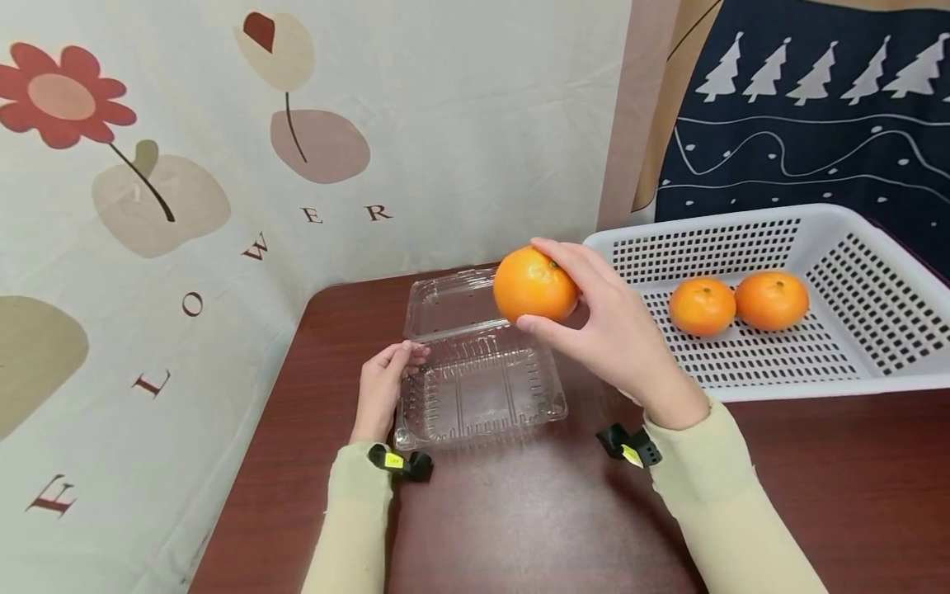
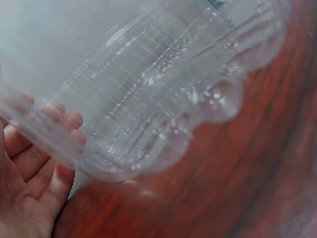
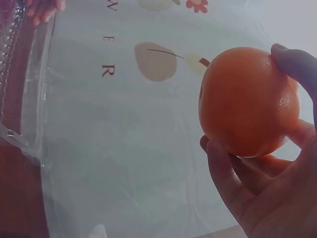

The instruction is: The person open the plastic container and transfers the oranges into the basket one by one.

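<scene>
An orange [image 1: 533,285] is held between the thumb and fingers of my right hand [image 1: 604,322], raised above the table. The right wrist view shows the same orange [image 3: 250,101] from another side, gripped by that hand. A clear plastic clamshell container [image 1: 478,388] stands on the table with its lid [image 1: 453,304] folded back toward the wall. My left hand [image 1: 382,384] holds the container's left edge near the hinge. In the left wrist view the fingers of that hand [image 2: 39,163] are at the clear rim, partly seen through the plastic.
To the right stands a white perforated basket [image 1: 831,388] with two more oranges [image 1: 702,306] side by side in it. The brown table [image 1: 505,520] meets a wall hanging [image 1: 475,124] printed with flowers and letters. A dark cloth [image 1: 801,140] with white trees hangs behind the basket.
</scene>
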The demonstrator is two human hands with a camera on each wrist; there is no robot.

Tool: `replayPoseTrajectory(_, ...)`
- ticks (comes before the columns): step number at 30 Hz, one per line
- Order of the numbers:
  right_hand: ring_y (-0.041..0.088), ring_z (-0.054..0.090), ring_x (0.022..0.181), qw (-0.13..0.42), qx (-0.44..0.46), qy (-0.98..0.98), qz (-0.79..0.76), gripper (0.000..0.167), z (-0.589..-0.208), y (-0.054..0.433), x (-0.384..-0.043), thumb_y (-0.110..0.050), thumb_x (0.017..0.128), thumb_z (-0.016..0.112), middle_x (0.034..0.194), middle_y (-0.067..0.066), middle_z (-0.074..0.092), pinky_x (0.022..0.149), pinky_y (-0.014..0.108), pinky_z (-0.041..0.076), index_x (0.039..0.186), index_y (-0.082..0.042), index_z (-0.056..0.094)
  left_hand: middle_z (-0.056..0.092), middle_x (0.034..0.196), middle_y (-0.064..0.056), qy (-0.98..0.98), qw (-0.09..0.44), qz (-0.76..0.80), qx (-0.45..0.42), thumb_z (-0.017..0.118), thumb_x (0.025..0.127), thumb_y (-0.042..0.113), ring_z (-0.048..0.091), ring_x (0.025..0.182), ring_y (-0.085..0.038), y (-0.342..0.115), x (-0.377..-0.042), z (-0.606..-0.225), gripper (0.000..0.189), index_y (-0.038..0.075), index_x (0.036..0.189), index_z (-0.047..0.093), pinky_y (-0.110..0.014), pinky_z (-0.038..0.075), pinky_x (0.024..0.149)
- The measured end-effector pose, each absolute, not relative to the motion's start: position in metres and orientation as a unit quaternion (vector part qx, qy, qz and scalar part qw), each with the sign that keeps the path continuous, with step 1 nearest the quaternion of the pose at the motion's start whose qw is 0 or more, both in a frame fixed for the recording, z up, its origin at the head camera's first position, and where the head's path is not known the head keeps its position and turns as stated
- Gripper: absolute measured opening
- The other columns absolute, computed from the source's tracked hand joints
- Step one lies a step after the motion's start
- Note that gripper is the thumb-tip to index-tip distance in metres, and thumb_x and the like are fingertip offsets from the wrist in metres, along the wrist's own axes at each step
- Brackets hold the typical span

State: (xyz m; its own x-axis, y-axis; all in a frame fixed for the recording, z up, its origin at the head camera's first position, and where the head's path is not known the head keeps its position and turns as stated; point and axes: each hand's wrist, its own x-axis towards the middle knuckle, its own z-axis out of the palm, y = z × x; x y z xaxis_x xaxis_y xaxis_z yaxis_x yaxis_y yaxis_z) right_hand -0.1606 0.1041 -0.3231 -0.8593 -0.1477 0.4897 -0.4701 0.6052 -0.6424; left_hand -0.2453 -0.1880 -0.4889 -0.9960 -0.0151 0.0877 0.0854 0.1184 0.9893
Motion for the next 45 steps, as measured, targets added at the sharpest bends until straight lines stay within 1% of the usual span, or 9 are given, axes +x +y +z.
replayPoseTrajectory(4,0.005,0.044,0.098,0.208,0.175,-0.875,0.401,0.065,-0.321,0.108,-0.16,-0.049,0.073,0.066,0.123,-0.014,0.042,0.07,0.028,0.045,0.131,-0.038,0.039,0.066,0.095,-0.009,-0.747,0.04,-0.663,-0.024,0.053,0.088,0.038,0.06,0.087,-0.022,-0.187,-0.247,-0.489,0.038,0.004,0.097,0.066,-0.028,0.048,0.073)
replayPoseTrajectory(8,0.005,0.045,0.1,0.213,0.171,-0.876,0.397,0.065,-0.32,0.113,-0.161,-0.048,0.073,0.066,0.122,-0.013,0.043,0.071,0.029,0.045,0.131,-0.037,0.039,0.066,0.094,-0.008,-0.747,0.04,-0.663,-0.024,0.053,0.088,0.038,0.06,0.087,-0.022,-0.186,-0.248,-0.49,0.037,0.005,0.096,0.067,-0.028,0.048,0.073)
replayPoseTrajectory(16,0.006,0.044,0.102,0.21,0.143,-0.88,0.402,0.065,-0.32,0.122,-0.161,-0.048,0.072,0.068,0.12,-0.013,0.045,0.074,0.031,0.044,0.13,-0.043,0.039,0.066,0.095,-0.009,-0.749,0.037,-0.661,-0.025,0.053,0.088,0.039,0.06,0.087,-0.022,-0.186,-0.248,-0.489,0.038,0.005,0.097,0.066,-0.029,0.048,0.073)
replayPoseTrajectory(25,0.006,0.044,0.102,0.212,0.137,-0.879,0.405,0.064,-0.322,0.129,-0.16,-0.045,0.073,0.069,0.122,-0.012,0.044,0.076,0.03,0.043,0.13,-0.041,0.039,0.066,0.095,-0.009,-0.755,0.036,-0.655,-0.02,0.052,0.087,0.041,0.06,0.087,-0.021,-0.188,-0.248,-0.492,0.039,0.005,0.097,0.066,-0.028,0.047,0.074)
replayPoseTrajectory(32,0.008,0.043,0.103,0.211,0.128,-0.876,0.414,0.064,-0.316,0.134,-0.156,-0.042,0.073,0.07,0.119,-0.011,0.044,0.078,0.034,0.042,0.129,-0.044,0.038,0.066,0.095,-0.007,-0.755,0.037,-0.655,-0.021,0.053,0.086,0.042,0.061,0.087,-0.02,-0.188,-0.249,-0.493,0.04,0.006,0.096,0.067,-0.028,0.048,0.074)
replayPoseTrajectory(42,0.01,0.043,0.102,0.205,0.115,-0.879,0.414,0.064,-0.312,0.141,-0.151,-0.04,0.074,0.07,0.118,-0.009,0.044,0.079,0.037,0.042,0.129,-0.045,0.038,0.066,0.095,-0.009,-0.75,0.039,-0.66,-0.026,0.053,0.087,0.039,0.06,0.087,-0.022,-0.188,-0.249,-0.492,0.038,0.005,0.096,0.067,-0.028,0.048,0.073)
replayPoseTrajectory(45,0.01,0.043,0.102,0.21,0.114,-0.882,0.406,0.065,-0.311,0.143,-0.15,-0.04,0.073,0.071,0.119,-0.009,0.044,0.078,0.036,0.042,0.129,-0.044,0.038,0.066,0.095,-0.009,-0.751,0.038,-0.659,-0.023,0.053,0.088,0.039,0.06,0.087,-0.022,-0.188,-0.248,-0.492,0.037,0.005,0.096,0.067,-0.028,0.048,0.073)
